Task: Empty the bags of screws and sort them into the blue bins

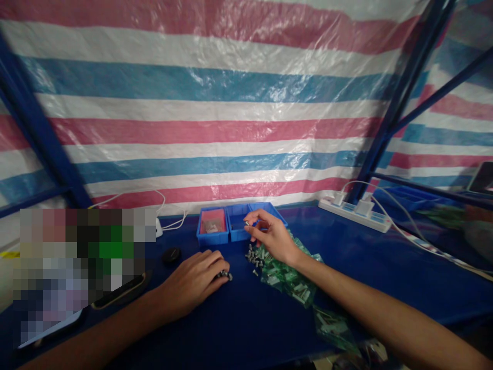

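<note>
"What could be going wrong?"
"The left hand (198, 276) is cupping screws (225, 276); those protruding past its fingertips could be spilling."
"And farther?"
"Beyond the screw pile (253, 256), the right hand (270, 236) is pinching a small metal piece (247, 223) before the blue bins (213, 238); its fingertip-only hold is risking a drop."

The right hand (271, 237) hides part of the blue bins (238, 234); the piece (247, 223) it pinches is too small to identify. The left hand (198, 275) partly covers small metal fasteners (229, 276). Pixelated blocks (79, 267) mask the left of the worktop (239, 326); the right edge crops a dark-screened device (483, 179).
</note>
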`<state>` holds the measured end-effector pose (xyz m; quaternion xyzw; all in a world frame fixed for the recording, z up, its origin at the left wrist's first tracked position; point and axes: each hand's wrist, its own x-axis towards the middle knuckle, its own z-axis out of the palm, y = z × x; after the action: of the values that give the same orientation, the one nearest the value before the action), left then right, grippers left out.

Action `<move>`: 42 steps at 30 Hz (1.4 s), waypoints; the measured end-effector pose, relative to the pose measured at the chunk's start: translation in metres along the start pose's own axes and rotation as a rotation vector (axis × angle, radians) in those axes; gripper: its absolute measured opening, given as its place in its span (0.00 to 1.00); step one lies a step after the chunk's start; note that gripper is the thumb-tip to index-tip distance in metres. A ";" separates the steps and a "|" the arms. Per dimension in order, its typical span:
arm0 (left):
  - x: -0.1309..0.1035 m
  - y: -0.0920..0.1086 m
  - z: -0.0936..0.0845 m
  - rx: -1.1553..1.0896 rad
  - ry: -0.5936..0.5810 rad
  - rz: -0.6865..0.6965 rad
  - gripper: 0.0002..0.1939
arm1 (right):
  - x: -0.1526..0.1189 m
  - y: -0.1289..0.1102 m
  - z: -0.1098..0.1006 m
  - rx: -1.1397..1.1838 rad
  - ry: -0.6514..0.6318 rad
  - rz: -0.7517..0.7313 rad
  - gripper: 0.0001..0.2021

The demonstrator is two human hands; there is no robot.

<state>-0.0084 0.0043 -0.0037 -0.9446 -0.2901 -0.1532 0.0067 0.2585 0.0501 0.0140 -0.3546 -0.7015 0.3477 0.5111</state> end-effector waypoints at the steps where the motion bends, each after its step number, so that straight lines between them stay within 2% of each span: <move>1: 0.000 0.000 0.000 0.002 -0.002 0.005 0.09 | 0.000 0.000 0.000 -0.001 -0.002 0.012 0.11; 11: -0.001 0.001 -0.001 -0.013 0.004 0.005 0.10 | 0.003 -0.002 0.001 0.175 -0.039 0.034 0.14; 16: -0.001 0.000 0.000 -0.005 -0.008 0.013 0.11 | 0.004 0.003 0.000 0.169 -0.023 0.045 0.16; 32: -0.002 0.000 0.000 0.005 -0.004 0.013 0.08 | 0.001 -0.001 -0.001 0.057 0.014 0.033 0.12; 42: -0.001 -0.001 0.001 0.003 0.008 0.017 0.11 | 0.002 -0.003 0.000 0.095 0.029 0.022 0.15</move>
<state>-0.0094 0.0049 -0.0055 -0.9465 -0.2821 -0.1566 0.0105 0.2573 0.0506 0.0176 -0.3426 -0.6727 0.3810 0.5337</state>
